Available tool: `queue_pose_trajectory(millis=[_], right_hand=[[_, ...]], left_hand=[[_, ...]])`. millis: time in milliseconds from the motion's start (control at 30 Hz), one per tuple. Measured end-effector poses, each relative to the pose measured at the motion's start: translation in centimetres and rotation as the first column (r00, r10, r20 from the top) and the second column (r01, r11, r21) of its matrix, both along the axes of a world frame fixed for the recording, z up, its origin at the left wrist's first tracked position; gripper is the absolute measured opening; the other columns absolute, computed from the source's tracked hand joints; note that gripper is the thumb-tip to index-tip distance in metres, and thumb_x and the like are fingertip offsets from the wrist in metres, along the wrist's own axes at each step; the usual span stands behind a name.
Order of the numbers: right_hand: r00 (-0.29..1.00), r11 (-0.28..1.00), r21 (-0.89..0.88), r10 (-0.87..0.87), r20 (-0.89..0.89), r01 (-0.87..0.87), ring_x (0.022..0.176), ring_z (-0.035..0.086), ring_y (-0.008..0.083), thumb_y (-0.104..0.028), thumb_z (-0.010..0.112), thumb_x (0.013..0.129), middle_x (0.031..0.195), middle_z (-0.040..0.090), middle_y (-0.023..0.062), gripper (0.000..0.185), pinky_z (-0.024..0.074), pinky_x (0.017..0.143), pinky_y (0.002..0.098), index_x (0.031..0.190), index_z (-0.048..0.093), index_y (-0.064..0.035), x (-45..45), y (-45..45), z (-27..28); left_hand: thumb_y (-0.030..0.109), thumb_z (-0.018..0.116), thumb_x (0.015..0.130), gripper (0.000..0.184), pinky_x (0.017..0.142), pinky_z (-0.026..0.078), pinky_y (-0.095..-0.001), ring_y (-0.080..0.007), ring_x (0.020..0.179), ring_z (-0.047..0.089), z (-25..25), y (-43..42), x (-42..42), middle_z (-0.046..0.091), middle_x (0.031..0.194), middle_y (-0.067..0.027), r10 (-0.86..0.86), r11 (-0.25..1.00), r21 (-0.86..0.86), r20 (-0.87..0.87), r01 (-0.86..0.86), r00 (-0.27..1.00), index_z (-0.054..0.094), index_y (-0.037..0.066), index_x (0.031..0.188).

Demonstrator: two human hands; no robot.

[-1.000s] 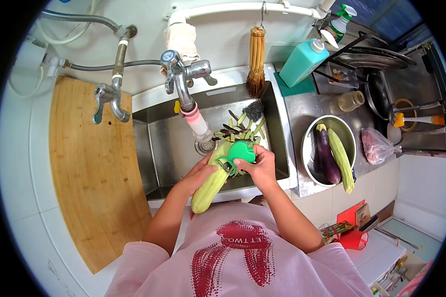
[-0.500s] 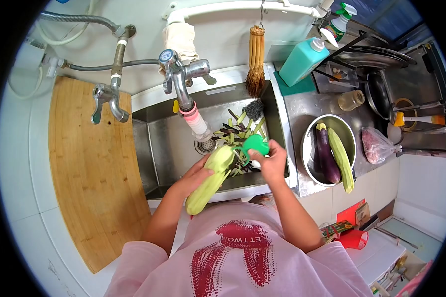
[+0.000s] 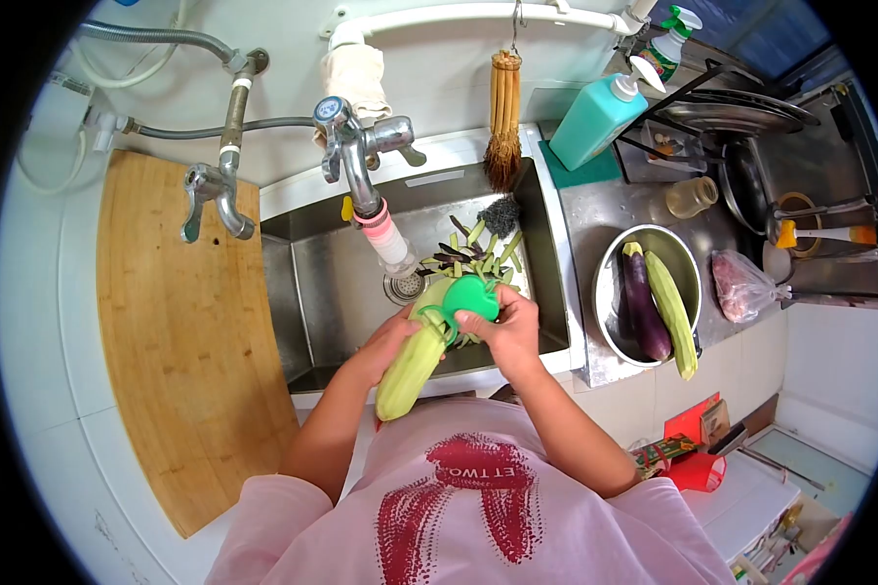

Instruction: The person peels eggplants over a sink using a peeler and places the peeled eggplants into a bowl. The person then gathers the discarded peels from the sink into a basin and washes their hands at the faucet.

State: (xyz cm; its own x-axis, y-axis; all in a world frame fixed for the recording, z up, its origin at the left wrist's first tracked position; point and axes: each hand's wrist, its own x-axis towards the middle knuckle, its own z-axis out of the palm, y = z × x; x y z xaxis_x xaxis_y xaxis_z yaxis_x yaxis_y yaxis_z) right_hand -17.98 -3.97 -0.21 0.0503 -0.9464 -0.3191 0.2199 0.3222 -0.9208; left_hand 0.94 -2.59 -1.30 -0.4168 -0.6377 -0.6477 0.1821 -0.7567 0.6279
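Note:
A pale green, skinned eggplant (image 3: 410,375) slants across the front of the sink (image 3: 332,255), its lower end near my shirt. My left hand (image 3: 385,346) is closed around its middle. My right hand (image 3: 507,331) grips a green peeler (image 3: 471,300), whose head lies against the eggplant beside my left fingers. Dark and pale peelings (image 3: 468,255) lie heaped on the sink floor behind my hands. The eggplant's far end is partly covered by the peeler.
On the steel counter at right, a metal bowl (image 3: 607,322) holds a purple eggplant (image 3: 644,302) and a peeled one (image 3: 671,310). A faucet (image 3: 356,161) reaches over the sink. A wooden board (image 3: 180,341) lies left; a teal pump bottle (image 3: 595,122) stands at back right.
My right hand and the peeler have moved left and toward me along the eggplant. My left hand keeps its hold on the eggplant.

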Motion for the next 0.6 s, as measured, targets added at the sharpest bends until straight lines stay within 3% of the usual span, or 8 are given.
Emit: queue_pose_trajectory(millis=[67,133,267,333,433,533,600], right_hand=[[1.000,1.000,-0.004,0.016,0.025,-0.016,0.062,0.052,0.0060,0.000,0.073,0.071,0.069,0.060,0.0012,0.015,0.0427,0.056,0.0222,0.074,0.059,-0.0015,0.2,0.2,0.2],[0.987,0.996,-0.059,0.060,-0.150,-0.070,0.063,0.055,0.0063,0.003,0.072,0.072,0.072,0.061,0.0028,0.015,0.0447,0.056,0.0209,0.078,0.059,0.0009,-0.1,0.2,-0.2],[0.982,0.998,-0.039,0.046,-0.182,-0.054,0.062,0.054,0.0059,0.004,0.072,0.071,0.071,0.061,0.0028,0.015,0.0434,0.055,0.0204,0.076,0.058,0.0005,-0.2,0.2,0.0],[0.992,1.000,0.012,-0.007,-0.127,0.009,0.060,0.054,0.0072,0.001,0.073,0.070,0.069,0.062,0.0033,0.014,0.0443,0.056,0.0230,0.077,0.060,0.0007,-0.4,0.2,0.1],[0.976,0.990,-0.050,-0.137,-0.168,0.131,0.060,0.055,0.0077,0.001,0.072,0.070,0.070,0.063,0.0044,0.014,0.0441,0.054,0.0229,0.077,0.059,0.0011,-1.4,0.0,-1.7],[0.985,0.989,-0.010,-0.150,-0.090,0.149,0.063,0.058,0.0102,0.003,0.070,0.072,0.072,0.063,0.0066,0.014,0.0476,0.056,0.0233,0.077,0.058,0.0008,-2.2,-0.4,-1.3],[0.994,0.995,0.041,-0.092,0.050,0.090,0.066,0.060,0.0117,0.003,0.070,0.074,0.076,0.063,0.0075,0.014,0.0510,0.059,0.0248,0.078,0.057,0.0005,-2.0,-0.2,-0.8]], left_hand=[[0.029,0.046,0.082,0.059,0.072,0.054,-0.0368,-0.0263,0.082,0.063,0.3,-0.1,-0.4,0.056,0.106,-0.0141,-0.005,1.000,0.000,0.055,0.005,0.998,0.033,0.007,0.135],[0.026,0.045,0.081,0.058,0.071,0.054,-0.0365,-0.0246,0.081,0.063,0.5,0.0,-0.6,0.056,0.106,-0.0134,-0.019,1.000,-0.015,0.077,0.020,0.997,0.034,0.008,0.134],[0.024,0.045,0.081,0.059,0.072,0.054,-0.0364,-0.0239,0.080,0.062,-0.8,0.4,-0.2,0.055,0.107,-0.0134,-0.044,0.996,-0.077,0.136,0.055,0.990,0.032,0.008,0.136],[0.023,0.046,0.083,0.060,0.080,0.047,-0.0306,-0.0174,0.094,0.056,-0.7,0.7,0.0,0.054,0.113,-0.0110,-0.014,0.999,-0.051,0.116,0.020,0.993,0.030,0.009,0.139],[0.023,0.046,0.083,0.062,0.078,0.049,-0.0334,-0.0202,0.092,0.057,-1.3,1.1,0.6,0.053,0.115,-0.0128,-0.010,0.999,-0.044,0.109,0.015,0.994,0.027,0.009,0.140],[0.028,0.045,0.081,0.062,0.072,0.054,-0.0375,-0.0252,0.081,0.061,-0.4,1.2,0.5,0.054,0.111,-0.0157,0.001,0.998,-0.066,0.037,0.002,0.999,0.029,0.008,0.137],[0.026,0.043,0.082,0.061,0.074,0.054,-0.0388,-0.0258,0.087,0.060,-0.5,1.3,0.6,0.052,0.114,-0.0159,0.001,0.999,-0.037,-0.006,-0.002,1.000,0.027,0.008,0.138]])
